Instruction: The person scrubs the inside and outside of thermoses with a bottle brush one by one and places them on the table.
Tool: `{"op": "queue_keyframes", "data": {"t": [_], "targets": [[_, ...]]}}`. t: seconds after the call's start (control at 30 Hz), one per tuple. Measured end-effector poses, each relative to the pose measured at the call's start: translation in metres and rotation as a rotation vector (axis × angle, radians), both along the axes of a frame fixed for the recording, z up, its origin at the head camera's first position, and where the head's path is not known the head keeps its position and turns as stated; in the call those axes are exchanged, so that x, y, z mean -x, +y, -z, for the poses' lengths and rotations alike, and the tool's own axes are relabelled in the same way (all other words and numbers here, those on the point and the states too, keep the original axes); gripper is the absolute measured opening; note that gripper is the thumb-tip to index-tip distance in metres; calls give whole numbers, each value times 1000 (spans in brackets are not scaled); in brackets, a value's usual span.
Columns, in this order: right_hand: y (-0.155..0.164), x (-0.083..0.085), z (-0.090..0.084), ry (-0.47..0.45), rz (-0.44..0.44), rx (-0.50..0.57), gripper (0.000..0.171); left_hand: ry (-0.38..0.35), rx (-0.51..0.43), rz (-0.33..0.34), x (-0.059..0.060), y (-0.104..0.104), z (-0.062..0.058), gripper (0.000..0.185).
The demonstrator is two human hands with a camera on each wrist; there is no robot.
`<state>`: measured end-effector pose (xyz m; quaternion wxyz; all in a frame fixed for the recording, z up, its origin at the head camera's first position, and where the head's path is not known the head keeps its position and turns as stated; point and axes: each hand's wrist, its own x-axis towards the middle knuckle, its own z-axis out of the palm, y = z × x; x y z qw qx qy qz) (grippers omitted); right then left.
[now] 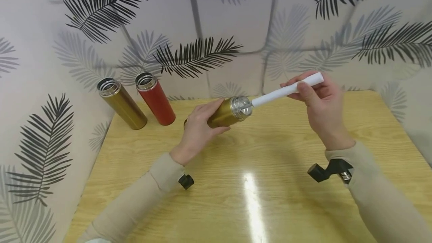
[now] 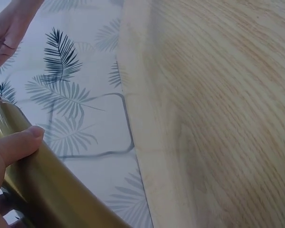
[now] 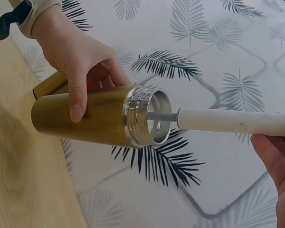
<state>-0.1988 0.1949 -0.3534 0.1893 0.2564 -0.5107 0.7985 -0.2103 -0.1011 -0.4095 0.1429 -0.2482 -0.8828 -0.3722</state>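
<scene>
My left hand (image 1: pixel 199 125) grips the body of a gold thermos flask (image 1: pixel 221 114), which lies tilted on its side with its open steel mouth toward the right. Between the fingers and thumb of my right hand (image 1: pixel 322 102) is the white handle of what looks like a bottle brush (image 1: pixel 287 90). Its thin grey shaft (image 3: pixel 164 116) runs into the flask's mouth, so the far end is hidden inside. In the left wrist view, the left thumb presses along the gold flask (image 2: pixel 52 180).
To the left, a second gold flask (image 1: pixel 126 108) and a red flask (image 1: pixel 156 102) stand upright, both without lids. They stand near the back edge of the wooden table (image 1: pixel 209 205). Behind it rises a wall (image 1: pixel 236 18) with a leaf pattern.
</scene>
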Motion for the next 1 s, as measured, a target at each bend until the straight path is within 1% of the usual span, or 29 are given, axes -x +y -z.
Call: {"op": "queue_keyframes", "data": {"t": [0.13,0.23,0.4,0.5,0.6,0.73,0.83,0.9,0.93,1.0], "targets": [[6,-1,-6,18,34,16,9,-2,10,-8,1,3,-2,79],[12,-2,-10,26,53,44,8,15,10,-14,1,4,-2,79],[23,-4,-13,27,83,77,7,48,13,4,1,6,0,81],[30,-6,-14,21,86,107,7,49,22,15,2,6,2,80],[36,-7,-16,17,88,143,7,51,30,11,1,7,3,81],[44,-8,-19,25,91,199,10,73,40,5,1,9,2,83],[48,-9,-21,30,97,219,14,78,42,7,0,10,1,84],[51,-10,-23,22,119,227,15,69,45,11,0,10,1,84],[52,-11,-25,22,145,234,16,60,46,4,0,10,1,84],[57,-13,-29,28,209,246,17,46,49,-32,1,6,3,82]]}}
